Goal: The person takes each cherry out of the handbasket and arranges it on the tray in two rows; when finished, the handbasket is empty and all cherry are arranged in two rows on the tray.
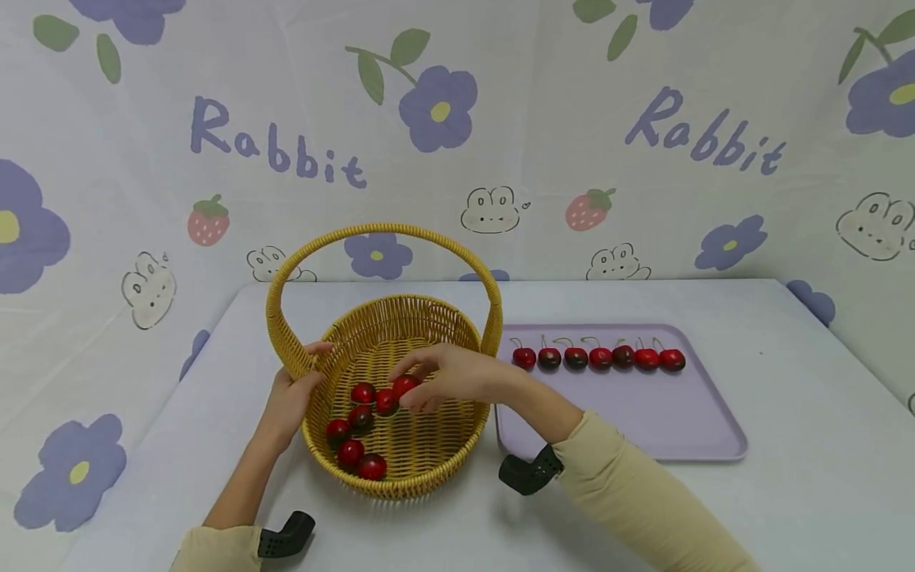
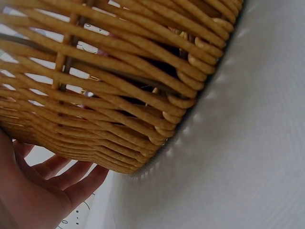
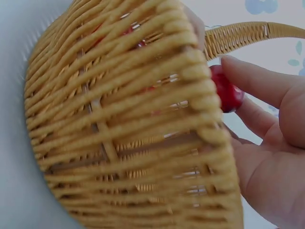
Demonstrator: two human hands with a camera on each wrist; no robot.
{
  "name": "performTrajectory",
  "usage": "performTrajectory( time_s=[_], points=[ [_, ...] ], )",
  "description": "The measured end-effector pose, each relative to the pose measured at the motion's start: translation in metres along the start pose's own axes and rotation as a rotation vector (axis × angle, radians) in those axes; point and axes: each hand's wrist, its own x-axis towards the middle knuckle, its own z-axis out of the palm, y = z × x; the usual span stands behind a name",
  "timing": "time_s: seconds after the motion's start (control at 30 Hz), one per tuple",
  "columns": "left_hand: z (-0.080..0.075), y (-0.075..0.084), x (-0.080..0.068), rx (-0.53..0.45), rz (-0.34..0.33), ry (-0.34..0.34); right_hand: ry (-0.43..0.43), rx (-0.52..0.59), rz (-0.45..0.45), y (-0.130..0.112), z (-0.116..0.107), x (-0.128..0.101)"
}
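A yellow wicker basket (image 1: 443,318) with a tall handle stands on the white table and holds several red cherries (image 1: 355,433). My right hand (image 1: 450,377) reaches over the rim into the basket and pinches one cherry (image 1: 405,386) (image 3: 227,90) between thumb and fingers. My left hand (image 1: 293,393) rests against the basket's left wall by the handle base, fingers fairly straight (image 2: 71,174). The basket's woven wall (image 2: 119,86) (image 3: 133,133) fills both wrist views.
A lilac tray (image 1: 643,421) lies right of the basket with a row of several cherries (image 1: 599,358) along its far side. A flower-and-rabbit printed cloth (image 1: 457,135) hangs behind the table. White tabletop (image 1: 801,477) extends to the right and front.
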Motion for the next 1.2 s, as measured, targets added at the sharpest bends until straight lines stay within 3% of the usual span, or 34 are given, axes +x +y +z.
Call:
performTrajectory(
  time_s=[0.13,0.5,0.7,0.93,1.2],
  points=[
    [0.0,-0.001,0.0,-0.001,0.001,0.001,0.043,-0.036,-0.031,0.003,-0.006,-0.008],
    [0.0,-0.001,0.001,-0.012,0.006,-0.004,0.092,0.132,-0.1,0.007,-0.01,-0.032],
    [0.0,-0.001,0.0,-0.014,0.005,-0.009,0.107,0.129,-0.125,0.007,-0.011,-0.045],
    [0.001,0.001,0.0,-0.006,0.003,-0.006,0.08,0.2,-0.053,0.016,-0.012,-0.064],
    [0.001,0.001,-0.001,-0.011,0.0,-0.007,0.045,0.227,-0.102,0.033,-0.02,-0.086]
  ],
)
